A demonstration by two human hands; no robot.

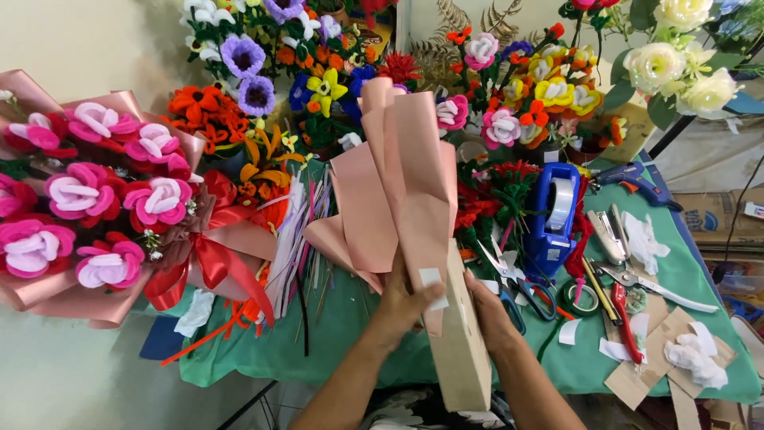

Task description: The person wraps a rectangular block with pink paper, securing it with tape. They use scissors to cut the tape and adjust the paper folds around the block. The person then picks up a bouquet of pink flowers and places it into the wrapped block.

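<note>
While both hands meet at the middle of the frame, the left hand [407,306] wraps its fingers around the gathered lower end of the pink paper [398,187], clamped on it, with a small white tape piece [434,280] by the fingertips. The paper stands nearly upright in this view, its long axis running from the hand up and slightly left, the loose folded ends fanning toward the flowers at the back. The right hand [487,310] lies flat against the side of the box [463,342], fingers together and pressed to it; how far they curl behind it cannot be told. The box is a long brown cardboard one, its long axis tilted a little from vertical, its upper end touching the paper's base and its lower end pointing down toward the person.

All this is held over a table with a green cloth [350,326]. To the left lies a bouquet [95,211] of pink and red roses with a red ribbon. Right of the paper stands a blue tape dispenser [555,215], with scissors [509,275] just beside the right hand, a stapler [609,235] and a glue gun [633,177] farther right.
</note>
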